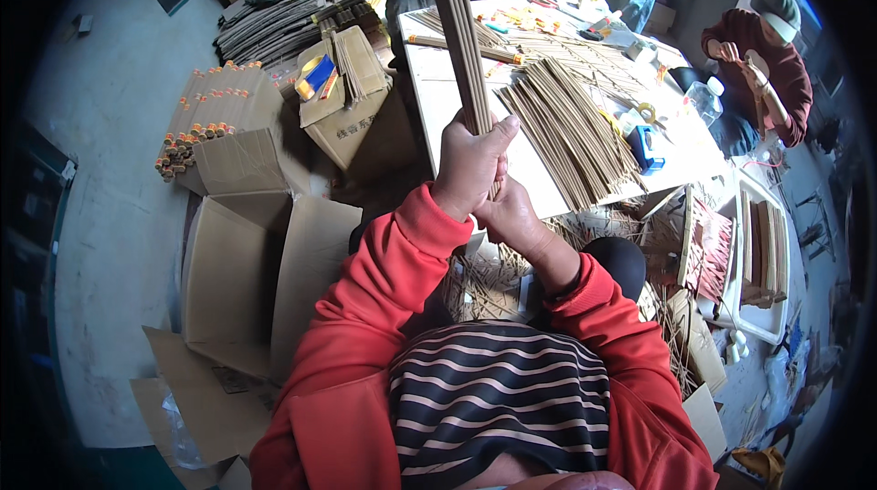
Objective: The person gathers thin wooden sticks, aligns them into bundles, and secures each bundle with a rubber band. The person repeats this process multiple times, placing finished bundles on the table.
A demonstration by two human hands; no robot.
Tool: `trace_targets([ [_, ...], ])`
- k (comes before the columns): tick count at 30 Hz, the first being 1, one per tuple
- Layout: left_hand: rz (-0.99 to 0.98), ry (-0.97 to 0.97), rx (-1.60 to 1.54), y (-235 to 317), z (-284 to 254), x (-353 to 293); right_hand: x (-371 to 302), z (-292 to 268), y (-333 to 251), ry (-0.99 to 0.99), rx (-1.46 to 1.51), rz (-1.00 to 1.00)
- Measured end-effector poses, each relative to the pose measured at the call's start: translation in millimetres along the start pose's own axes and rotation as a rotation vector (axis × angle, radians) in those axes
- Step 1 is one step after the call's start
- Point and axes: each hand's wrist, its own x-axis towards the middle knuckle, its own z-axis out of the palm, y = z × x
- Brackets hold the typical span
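Two Hands Close Around Bundle of Sticks at Crowded Bench

A worker in red sleeves grips a bundle of long brown sticks [461, 42] in both hands at the near side of a white bench [690, 140]. The left hand [470, 161] is wrapped around the bundle, thumb across it; the right hand [513, 219] is closed around its lower end, just below the left. The bundle rises at a slight tilt, its upper end seen against the left part of the bench top.

A broad row of loose sticks [571, 129] lies slantwise on the bench, its lower ends at the near edge. Just beside the row, toward the right edge, sits a blue tape dispenser [647, 149], with a yellow tape roll [647, 113] near it. A clear plastic bottle [704, 99] stands at the right edge, close to a co-worker in a maroon top [776, 70]. Left of the bench, tubes with orange-and-red ends [215, 111] are stacked behind an open cardboard box [233, 262]. At right, a white tub [766, 318] holds more brown sticks [764, 252].
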Motion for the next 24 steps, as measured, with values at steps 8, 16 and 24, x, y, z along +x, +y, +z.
trace_targets([
  [8,0.045,-0.189,0.444,16,-1,-26,-9,-51,-56,0.042,0.289,-0.414],
  [16,-0.309,-0.583,0.520,-9,5,-52,-42,-38,-57,-0.009,0.856,-0.408],
  [24,0.306,-0.196,0.830,-51,4,-60,-29,-35,-64,0.358,0.843,-0.382],
])
